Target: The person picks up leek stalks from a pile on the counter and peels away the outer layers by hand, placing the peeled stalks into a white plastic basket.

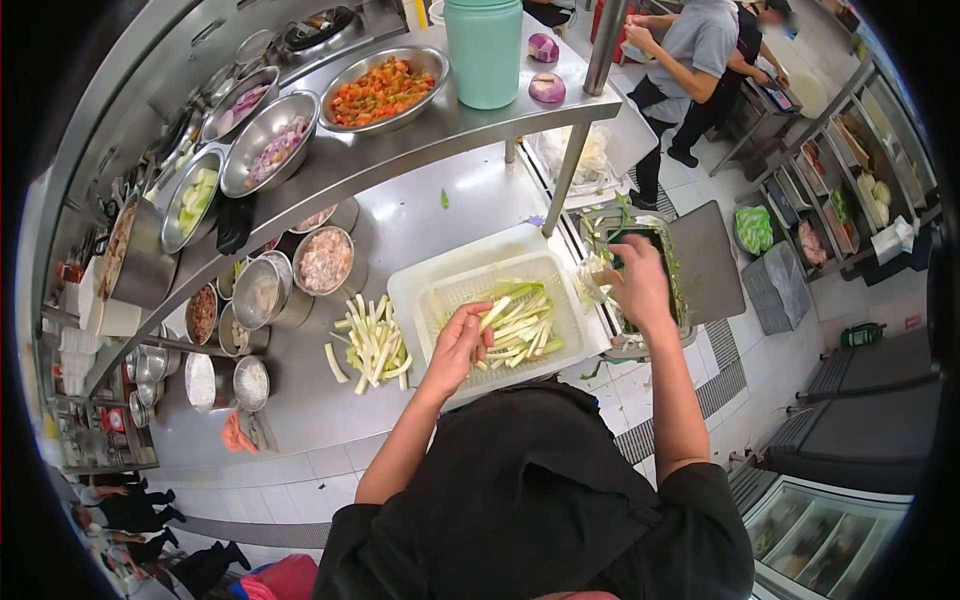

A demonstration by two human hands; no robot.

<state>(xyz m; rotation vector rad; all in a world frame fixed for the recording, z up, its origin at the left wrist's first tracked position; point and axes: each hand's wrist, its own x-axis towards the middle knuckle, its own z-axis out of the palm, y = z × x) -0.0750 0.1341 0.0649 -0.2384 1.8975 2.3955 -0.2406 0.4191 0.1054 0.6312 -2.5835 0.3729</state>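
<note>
My left hand (460,345) is over a white perforated basket (450,292), its fingers curled against a pale celery stalk at the edge of the pile. Cut celery stalks (522,325) fill the middle of the basket. My right hand (643,285) is raised to the right, above a bin (668,235) with green scraps at the counter's edge. Its fingers are bent and slightly blurred around a small pale, shiny thing (598,284) whose kind does not show. Left of the basket, a second heap of celery (374,345) lies directly on the steel counter (300,400).
A steel shelf (400,150) crosses above the counter, bearing a bowl of diced orange vegetables (385,92), a mint-green container (483,60) and purple onions (546,87). Bowls of meat (325,260) stand at left. A post (570,180) rises behind the basket. Other people work at upper right.
</note>
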